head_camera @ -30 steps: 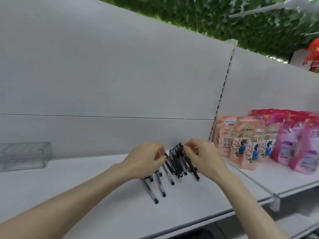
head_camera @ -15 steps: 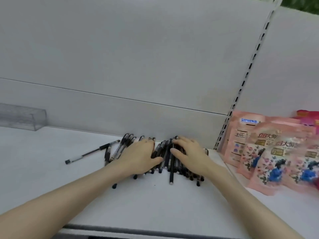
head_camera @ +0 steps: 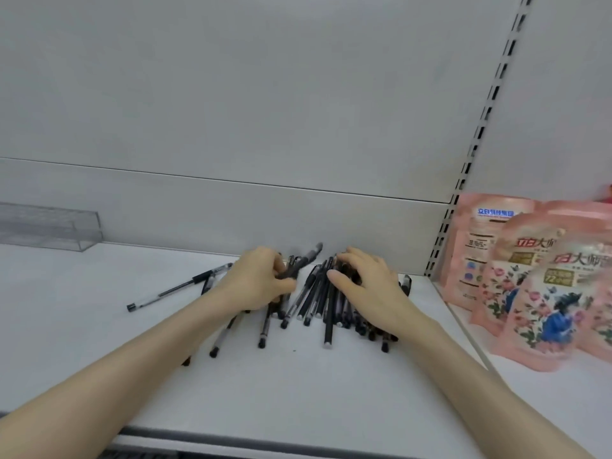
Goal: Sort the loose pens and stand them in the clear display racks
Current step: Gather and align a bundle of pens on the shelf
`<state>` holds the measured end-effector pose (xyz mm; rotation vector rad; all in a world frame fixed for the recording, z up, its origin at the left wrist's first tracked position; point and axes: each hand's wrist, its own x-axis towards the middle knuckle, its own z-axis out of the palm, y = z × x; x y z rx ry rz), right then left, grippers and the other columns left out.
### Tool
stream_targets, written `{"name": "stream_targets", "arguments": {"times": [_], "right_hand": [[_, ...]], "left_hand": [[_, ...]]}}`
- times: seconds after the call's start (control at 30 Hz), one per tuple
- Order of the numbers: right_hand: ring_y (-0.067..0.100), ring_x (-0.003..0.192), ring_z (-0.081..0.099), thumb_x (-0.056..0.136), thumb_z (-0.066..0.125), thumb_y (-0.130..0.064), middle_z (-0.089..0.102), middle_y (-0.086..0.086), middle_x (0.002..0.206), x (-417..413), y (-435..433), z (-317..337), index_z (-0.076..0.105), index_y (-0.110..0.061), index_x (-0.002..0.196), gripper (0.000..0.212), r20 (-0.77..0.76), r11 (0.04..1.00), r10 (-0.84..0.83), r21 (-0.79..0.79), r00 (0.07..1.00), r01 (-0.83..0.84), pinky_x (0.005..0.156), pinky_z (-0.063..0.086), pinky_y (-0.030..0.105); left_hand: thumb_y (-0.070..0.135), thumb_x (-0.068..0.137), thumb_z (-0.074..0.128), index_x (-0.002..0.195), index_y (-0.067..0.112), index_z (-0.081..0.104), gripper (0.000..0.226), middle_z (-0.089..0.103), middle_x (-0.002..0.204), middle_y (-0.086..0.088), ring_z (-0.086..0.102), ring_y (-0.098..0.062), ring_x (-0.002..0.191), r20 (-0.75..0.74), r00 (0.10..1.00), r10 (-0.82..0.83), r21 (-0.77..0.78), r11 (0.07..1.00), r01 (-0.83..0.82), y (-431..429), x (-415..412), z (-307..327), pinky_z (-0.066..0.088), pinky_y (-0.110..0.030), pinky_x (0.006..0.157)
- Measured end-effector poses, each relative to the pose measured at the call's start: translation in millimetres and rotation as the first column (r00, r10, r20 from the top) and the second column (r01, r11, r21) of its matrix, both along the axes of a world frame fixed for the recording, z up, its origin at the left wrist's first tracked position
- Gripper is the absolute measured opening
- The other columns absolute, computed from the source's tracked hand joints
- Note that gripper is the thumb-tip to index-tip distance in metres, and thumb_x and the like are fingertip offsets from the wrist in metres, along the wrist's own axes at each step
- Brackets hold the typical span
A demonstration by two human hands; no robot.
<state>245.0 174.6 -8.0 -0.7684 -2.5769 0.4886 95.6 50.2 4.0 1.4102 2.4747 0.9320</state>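
Several dozen dark pens (head_camera: 318, 293) lie in a loose pile on a white shelf (head_camera: 298, 376), close to the far edge where the shelf meets the grey back panel (head_camera: 265, 111). Most of them point near to far, with their capped ends fanned out toward the near side.

Left hand (head_camera: 255, 283): it is on the left part of the pile, knuckles up. Its grip is closed round a small bunch of the pens. One pen of that bunch slants up and to the far right, clear of the rest.

Right hand (head_camera: 367, 286): it lies palm down on the right part of the pile. The fingers are loosely bent over the far ends and the thumb is stretched to the left. Its grip is open and it only rests on the pens beneath it. The two hands are near each other but apart, and a strip of pens shows between them.

A single pen (head_camera: 175, 288) lies by itself to the left of the pile, set at a slant on the shelf.

A clear rack (head_camera: 49, 230) stands at the far left against the back panel, well apart from the pile. What it holds cannot be made out.

Pink pouches (head_camera: 530, 276) with a flower print stand on the right, beyond a slotted upright (head_camera: 480, 127).
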Motion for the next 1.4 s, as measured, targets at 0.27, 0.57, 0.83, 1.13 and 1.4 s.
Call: {"name": "stream_targets", "arguments": {"times": [0.27,0.57,0.83,1.13,1.4], "right_hand": [[0.000,0.107,0.059,0.090,0.051,-0.050,0.068,-0.010,0.108,-10.0,-12.5,19.3,0.064,-0.019,0.111,0.040,-0.377,0.848,0.058,-0.470,0.924,-0.245,0.091,0.040,0.019],[0.026,0.098,0.069,0.102,0.034,-0.019,0.073,0.014,0.091,-15.4,-20.4,29.0,0.052,-0.011,0.079,0.031,-0.735,0.495,-0.238,-0.654,0.634,-0.572,0.094,0.049,0.039],[0.015,0.054,0.042,0.100,0.039,-0.011,0.041,0.002,0.064,-13.9,-23.8,26.1,0.053,-0.005,0.102,0.015,-0.722,0.332,-0.275,-0.691,0.635,-0.642,0.056,0.048,0.029],[0.017,0.059,0.054,0.100,0.041,-0.011,0.052,0.007,0.068,-18.6,-31.4,19.9,0.054,-0.004,0.092,0.016,-0.662,0.281,-0.230,-0.747,0.713,-0.603,0.062,0.057,0.034],[0.010,0.048,0.036,0.100,0.043,-0.015,0.039,0.000,0.059,-20.3,-37.8,17.5,0.056,-0.001,0.097,0.019,-0.615,0.255,-0.247,-0.787,0.749,-0.562,0.047,0.039,0.023]], "left_hand": [[0.013,0.097,0.049,0.096,0.007,0.064,0.017,0.062,0.062,0.004,0.043,-0.007,0.042,0.511,0.732,-0.451,0.450,0.866,0.219,-7.1,17.7,13.9,0.035,-0.017,0.041],[0.043,0.094,0.050,0.081,0.013,0.070,0.038,0.071,0.078,-0.009,0.066,-0.024,0.073,0.134,0.953,-0.270,0.171,0.954,0.246,-9.4,-14.8,-0.1,0.052,-0.037,0.076],[0.041,0.081,0.068,0.086,0.016,0.062,0.026,0.063,0.082,0.002,0.053,-0.013,0.069,-0.089,0.991,-0.099,0.009,0.995,0.101,-10.8,-24.9,-11.5,0.045,-0.030,0.068],[0.055,0.082,0.060,0.078,0.010,0.062,0.045,0.052,0.088,-0.001,0.047,-0.021,0.093,-0.314,0.949,-0.028,-0.115,0.993,-0.008,-8.3,-18.6,-19.4,0.037,-0.032,0.071],[0.054,0.086,0.057,0.049,0.020,0.050,0.050,0.050,0.069,0.001,0.048,-0.022,0.086,-0.246,0.969,0.027,-0.163,0.984,-0.068,-5.4,-14.2,-12.4,0.037,-0.032,0.078]]}}
